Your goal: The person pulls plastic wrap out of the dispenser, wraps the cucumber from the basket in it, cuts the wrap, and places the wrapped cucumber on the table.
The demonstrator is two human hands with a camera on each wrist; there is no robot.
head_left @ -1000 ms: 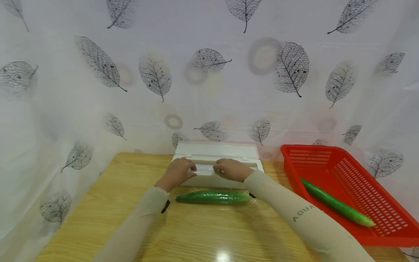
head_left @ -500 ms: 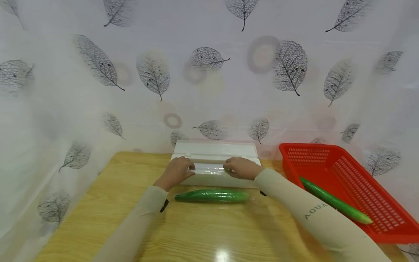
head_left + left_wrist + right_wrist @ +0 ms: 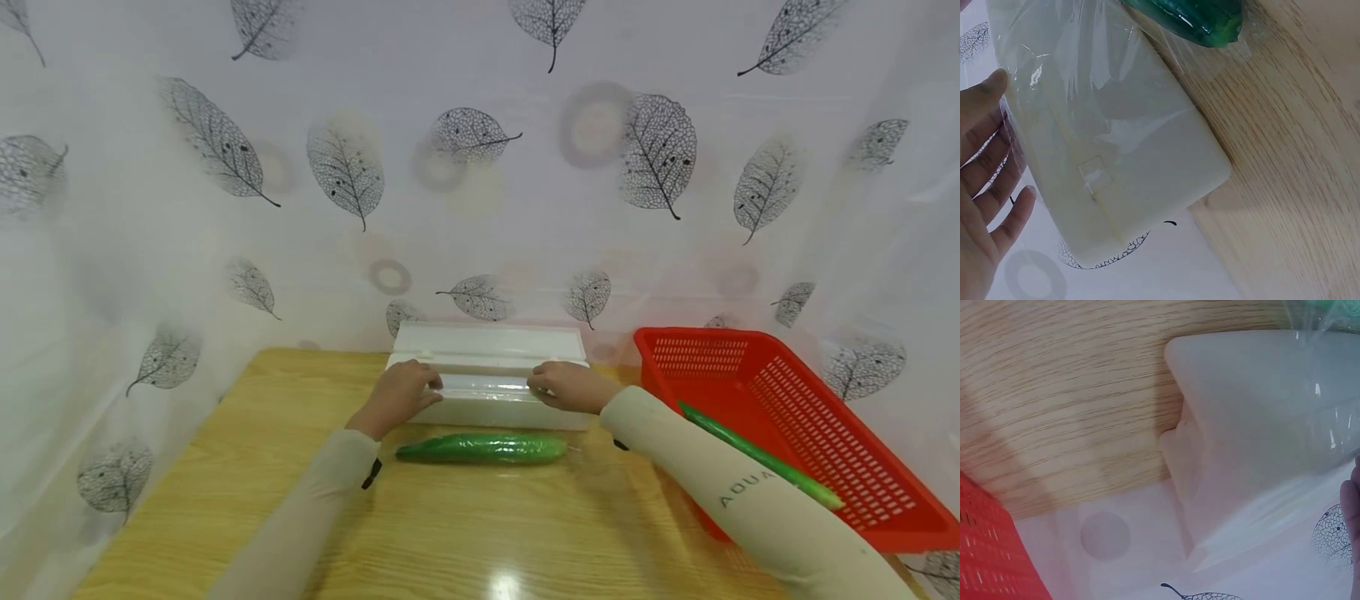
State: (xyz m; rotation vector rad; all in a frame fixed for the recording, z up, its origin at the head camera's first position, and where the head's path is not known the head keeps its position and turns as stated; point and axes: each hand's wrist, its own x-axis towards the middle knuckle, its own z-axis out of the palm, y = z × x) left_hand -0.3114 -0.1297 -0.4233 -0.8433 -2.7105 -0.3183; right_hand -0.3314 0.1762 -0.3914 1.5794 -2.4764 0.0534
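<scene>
A long white cling film dispenser box [image 3: 517, 412] lies at the back of the table, its lid [image 3: 487, 340] raised. Clear cling film [image 3: 480, 385] shows along its opening. At the left end my left hand [image 3: 397, 395] pinches the film; in the left wrist view its fingers [image 3: 994, 84] meet the film's edge beside the box. My right hand [image 3: 573, 387] pinches the film farther right; the right wrist view catches only a few fingers at its edge. A film-wrapped cucumber [image 3: 480, 448] lies just in front of the box.
To the right stands a red plastic basket [image 3: 701, 333] holding another green cucumber [image 3: 817, 490], partly behind my right sleeve. A white curtain [image 3: 480, 208] with leaf prints hangs behind the wooden table [image 3: 450, 533].
My right hand has slid to the right along the box's front, away from my left hand, baring more film between them. My left hand stays at the same part of the box.
</scene>
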